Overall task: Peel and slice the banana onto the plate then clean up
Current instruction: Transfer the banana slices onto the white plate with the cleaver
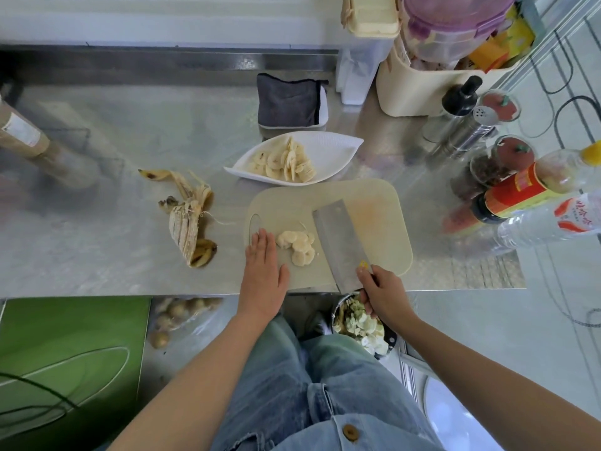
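Observation:
A small heap of banana slices (299,247) lies on the beige cutting board (380,229). My left hand (264,271) lies flat on the board with straight fingers, just left of the slices. My right hand (380,292) grips the handle of a cleaver (338,242), whose broad blade rests on the board right of the slices. A white leaf-shaped plate (335,154) behind the board holds several banana slices (289,164). The empty banana peel (188,216) lies on the steel counter left of the board.
A grey folded cloth (289,104) sits behind the plate. Bottles, spice jars and a shaker (520,177) crowd the counter's right side, with storage containers (432,43) at the back right. A bin of scraps (361,323) stands below the counter's front edge. A brown paper roll (22,135) lies far left.

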